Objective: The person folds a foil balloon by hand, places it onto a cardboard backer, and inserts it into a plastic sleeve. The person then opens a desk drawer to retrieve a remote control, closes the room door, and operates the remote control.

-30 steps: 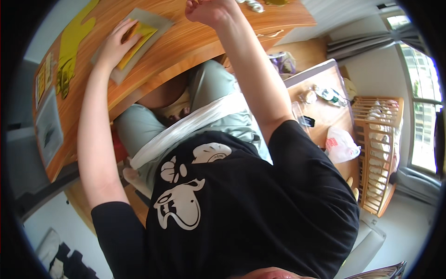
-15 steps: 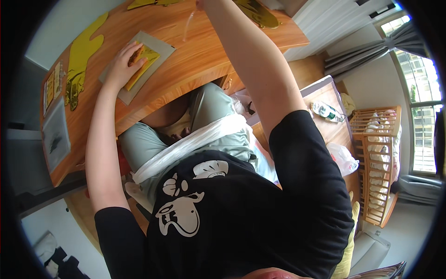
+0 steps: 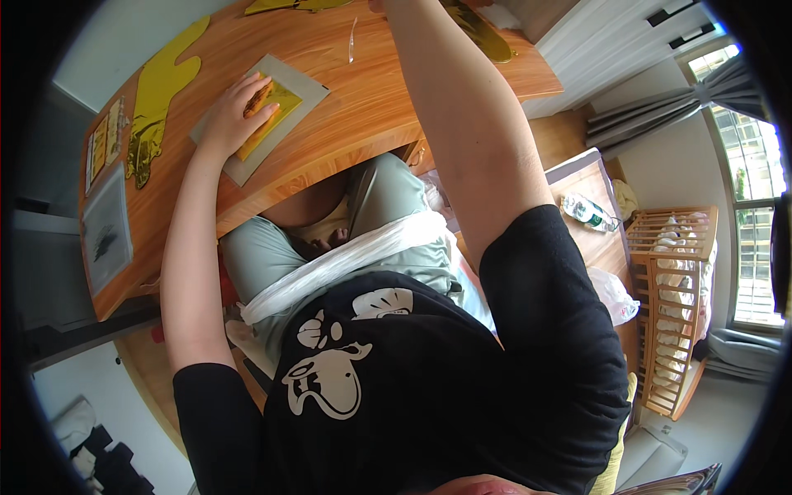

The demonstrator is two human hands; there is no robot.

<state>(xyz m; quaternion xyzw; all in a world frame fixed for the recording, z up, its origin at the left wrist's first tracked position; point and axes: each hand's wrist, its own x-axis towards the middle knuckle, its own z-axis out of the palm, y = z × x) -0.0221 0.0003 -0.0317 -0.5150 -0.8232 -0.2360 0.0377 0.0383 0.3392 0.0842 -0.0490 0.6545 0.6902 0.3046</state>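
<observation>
My left hand lies palm down with its fingers and thumb spread. Beneath it is a shiny gold foil sheet, which rests on a grey rectangular board. Between the thumb and fingers, part of the foil looks darker and orange-brown; the palm hides the rest. My right arm reaches to the far edge of the view, where only a sliver of my right hand shows and its fingers are cut off. A thin clear strip is just left of that hand; whether they touch is hidden.
Gold foil pieces lie on the wooden desk at the left, the far edge and the far right. A clear sleeve with a dark mark sits at the left end. Right of the desk are a plastic bottle and a wooden crib.
The whole view has shifted slightly, moving the desk right and down in the picture. My left hand stays on the foil. The clear strip, blurred before, now appears sharper and a little farther off.
</observation>
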